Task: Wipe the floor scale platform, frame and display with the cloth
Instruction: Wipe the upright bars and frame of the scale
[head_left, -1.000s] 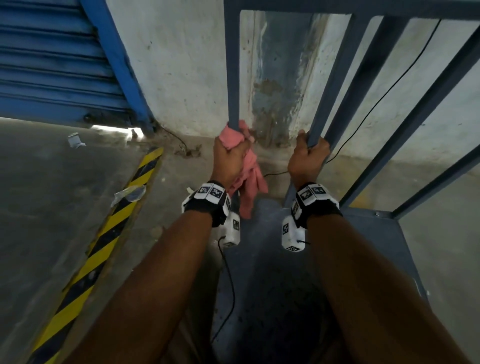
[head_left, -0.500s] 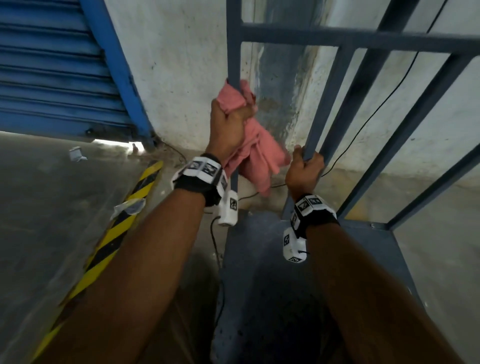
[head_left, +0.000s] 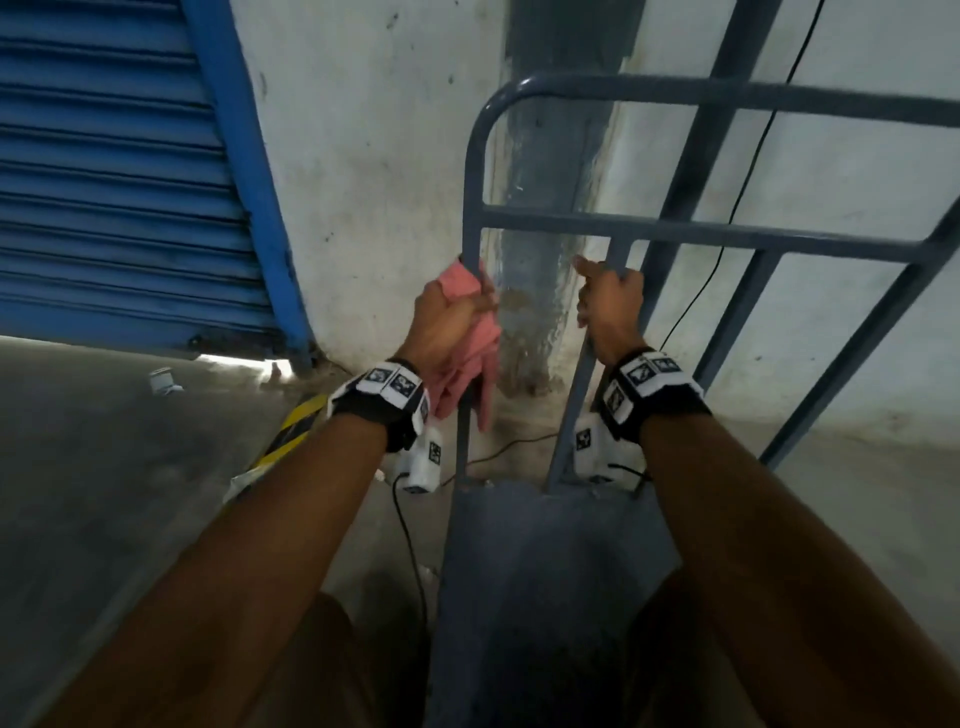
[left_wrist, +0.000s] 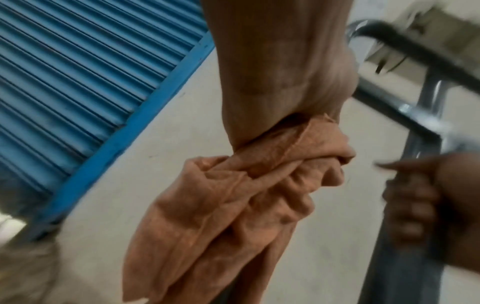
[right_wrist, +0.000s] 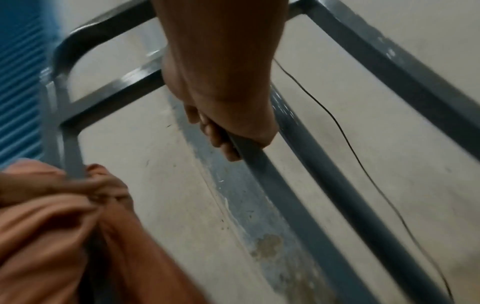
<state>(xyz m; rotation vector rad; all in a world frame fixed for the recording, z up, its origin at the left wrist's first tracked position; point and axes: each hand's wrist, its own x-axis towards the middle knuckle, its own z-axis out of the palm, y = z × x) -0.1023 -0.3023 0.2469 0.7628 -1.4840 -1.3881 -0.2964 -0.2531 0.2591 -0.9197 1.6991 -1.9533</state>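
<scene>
The floor scale has a grey-blue platform (head_left: 545, 561) and an upright grey tube frame (head_left: 675, 96) with crossbars. My left hand (head_left: 447, 317) grips a pink cloth (head_left: 467, 353) wrapped round the frame's left post, below the lower crossbar. In the left wrist view the cloth (left_wrist: 233, 205) hangs bunched from that hand (left_wrist: 272, 102). My right hand (head_left: 610, 306) grips the neighbouring upright bar (head_left: 576, 395); in the right wrist view its fingers (right_wrist: 221, 139) curl round that bar (right_wrist: 259, 164). No display is in view.
A white wall (head_left: 389, 156) stands close behind the frame, with a blue roller shutter (head_left: 104, 171) at left. A thin black cable (head_left: 748, 171) runs down the wall. A yellow-black floor stripe (head_left: 291, 431) and a small can (head_left: 163, 382) lie left of the platform.
My left hand with the cloth has slid up the left post from near its foot. My right hand has also moved up its bar. The head view has tilted upward, showing the frame's top rail.
</scene>
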